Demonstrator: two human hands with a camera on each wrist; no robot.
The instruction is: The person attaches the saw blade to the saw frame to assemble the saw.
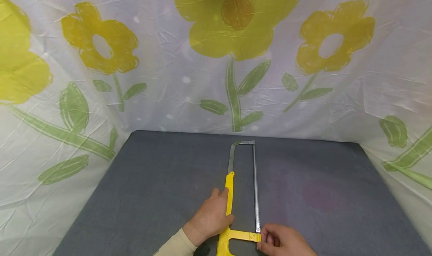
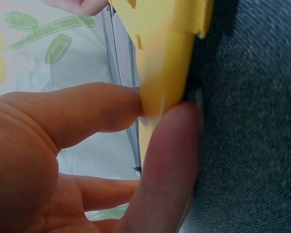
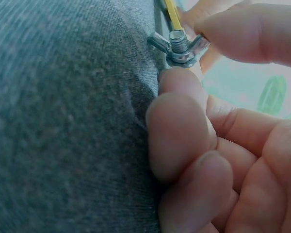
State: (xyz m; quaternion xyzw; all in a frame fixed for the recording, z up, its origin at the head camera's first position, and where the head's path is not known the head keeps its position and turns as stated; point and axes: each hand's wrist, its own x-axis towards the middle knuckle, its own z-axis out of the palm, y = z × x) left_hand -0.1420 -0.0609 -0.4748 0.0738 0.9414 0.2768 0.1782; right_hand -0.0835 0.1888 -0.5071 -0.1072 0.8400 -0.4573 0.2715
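A hacksaw (image 1: pixel 230 188) with a yellow body and a metal bow lies on the dark table, its handle toward me. Its blade (image 1: pixel 255 188) runs along the right side. My left hand (image 1: pixel 210 215) grips the yellow frame, thumb and fingers on opposite sides of the yellow bar (image 2: pixel 165 73) in the left wrist view. At the right end of the yellow crosspiece is my right hand (image 1: pixel 283 241). Up close, the right wrist view shows a metal wing nut (image 3: pixel 180 51) on a threaded stud, with the thumb on one wing and curled fingers (image 3: pixel 177 136) just beneath.
The dark grey cloth-covered table (image 1: pixel 162 162) surrounds the saw. A white curtain (image 1: pixel 162 87) printed with yellow flowers hangs behind the table and along both sides. Something small and black (image 1: pixel 201 249) shows beside the left wrist.
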